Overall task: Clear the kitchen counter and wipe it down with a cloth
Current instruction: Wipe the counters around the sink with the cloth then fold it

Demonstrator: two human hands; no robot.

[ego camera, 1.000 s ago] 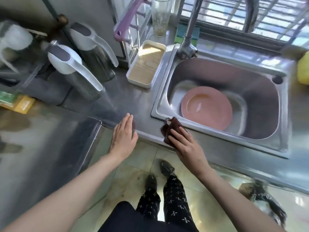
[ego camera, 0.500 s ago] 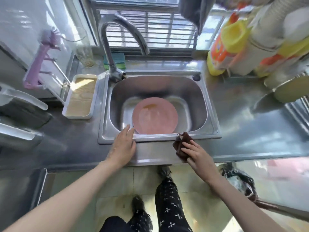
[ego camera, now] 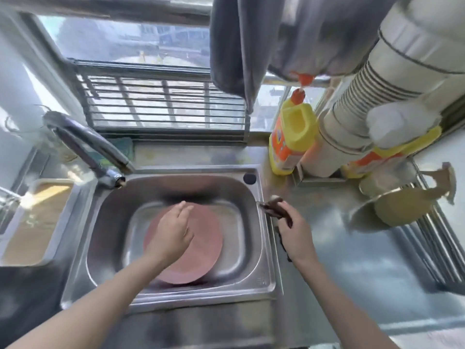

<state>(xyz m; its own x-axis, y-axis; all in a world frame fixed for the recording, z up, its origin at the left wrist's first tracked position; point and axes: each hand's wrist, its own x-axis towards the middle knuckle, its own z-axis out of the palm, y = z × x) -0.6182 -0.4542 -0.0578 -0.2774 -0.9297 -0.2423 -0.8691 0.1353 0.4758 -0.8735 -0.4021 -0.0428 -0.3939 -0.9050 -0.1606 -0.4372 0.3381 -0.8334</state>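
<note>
Head view put my right hand (ego camera: 293, 231) at the right edge of the sink (ego camera: 264, 280), fingers curled round the cloth (ego camera: 275, 208). The cloth was small, dark brown and bunched up, with one end poking out past my fingers toward the upper middle of the frame and a thin dark strip trailing below my wrist. It sat just where the sink rim meets the desk (ego camera: 352, 273); I could not tell whether it was pressed flat on the metal or only held over it.

My left hand (ego camera: 173, 231) hovered over the plate (ego camera: 201, 250) in the basin, fingers loose and fairly straight, gripping nothing; whether it touched the plate I could not say.

As I judged it, the job was partway through at best. The steel right of the sink looked bare and shiny in the middle, but the clearing was not finished: a yellow bottle (ego camera: 290, 144) and a stack of cups (ego camera: 357, 114) stood at the upper right, and a pot lid (ego camera: 402, 207) lay near the right edge. A tray (ego camera: 30, 222) sat at the left. Small brownish specks showed on the steel just beyond the cloth, so that patch seemed to need wiping yet. The pink plate also remained in the sink.
</note>
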